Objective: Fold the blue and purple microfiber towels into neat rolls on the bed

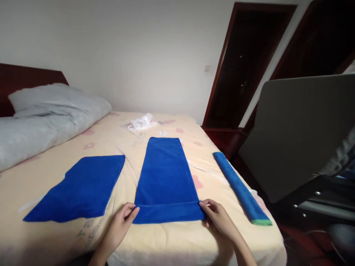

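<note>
A long blue cloth (166, 173) lies flat on the bed, its near end folded over into a narrow band. My left hand (124, 218) pinches the left edge of that fold between thumb and fingers. At the fold's right edge, my right hand (216, 216) grips the cloth the same way. To the left lies a second blue cloth (85, 188), spread out with uneven edges. A rolled or folded blue cloth (241, 188) with a green end rests along the bed's right side.
The bed (155, 240) has a pale flowered sheet. A grey quilt (50, 118) is heaped at the left. A white plastic bag (142, 122) sits near the far edge. A dark grey panel (294, 129) stands right of the bed, before a dark door (246, 70).
</note>
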The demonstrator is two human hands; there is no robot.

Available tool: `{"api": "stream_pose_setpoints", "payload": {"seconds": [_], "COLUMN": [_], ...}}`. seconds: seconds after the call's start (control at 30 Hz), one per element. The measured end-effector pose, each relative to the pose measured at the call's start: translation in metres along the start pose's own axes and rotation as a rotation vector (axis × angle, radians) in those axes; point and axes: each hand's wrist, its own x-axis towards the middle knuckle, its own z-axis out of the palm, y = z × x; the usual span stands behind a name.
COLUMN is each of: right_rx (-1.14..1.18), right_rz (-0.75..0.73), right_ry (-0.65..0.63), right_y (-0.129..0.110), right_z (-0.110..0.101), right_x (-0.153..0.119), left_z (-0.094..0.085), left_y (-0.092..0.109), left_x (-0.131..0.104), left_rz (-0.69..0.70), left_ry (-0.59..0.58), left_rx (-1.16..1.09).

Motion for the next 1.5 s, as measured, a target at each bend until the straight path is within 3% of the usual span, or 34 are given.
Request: {"api": "stream_pose_setpoints", "payload": {"seconds": [0.13, 0.3, 0.47, 0.73, 0.93, 1.07, 1.23, 1.5], "right_rx": [-0.078, -0.202, -0.4, -0.468, -0.663, -0.67, -0.59, -0.668], "right_rz": [0.049, -0.012, 0.017, 0.082, 0.064, 0.059, 0.06, 0.09], "right_ry": [0.021, 0.076, 0.02, 0.002, 0.062, 0.05, 0.014, 0.09], "right_y": [-0.002, -0.004, -0.004, -0.009, -0.004, -0.004, 0.0, 0.001], "right_z": [-0.005, -0.018, -0.021, -0.024, -0.017, -0.02, -0.026, -0.018], "right_x": [-0.001, -0.007, -0.01, -0.017, -0.007, -0.003, -0.001, -0.001], "left_z": [0.007, 0.01, 0.004, -0.012, -0.009, -0.01, -0.016, -0.02], "left_y": [0.004, 0.0, -0.006, 0.0, 0.001, 0.003, 0.003, 0.007], "left_x": [0.004, 0.006, 0.006, 0.003, 0.001, 0.0, 0.001, -0.001], "left_rz": [0.013, 0.095, 0.142, 0.098, 0.22, 0.252, 0.237, 0.166], "left_ry": [0.096, 0.177, 0.052, -0.015, -0.014, 0.007, -0.036, -0.025], "left_rx": [0.045, 0.208, 0.292, 0.24, 0.475, 0.538, 0.507, 0.483]}}
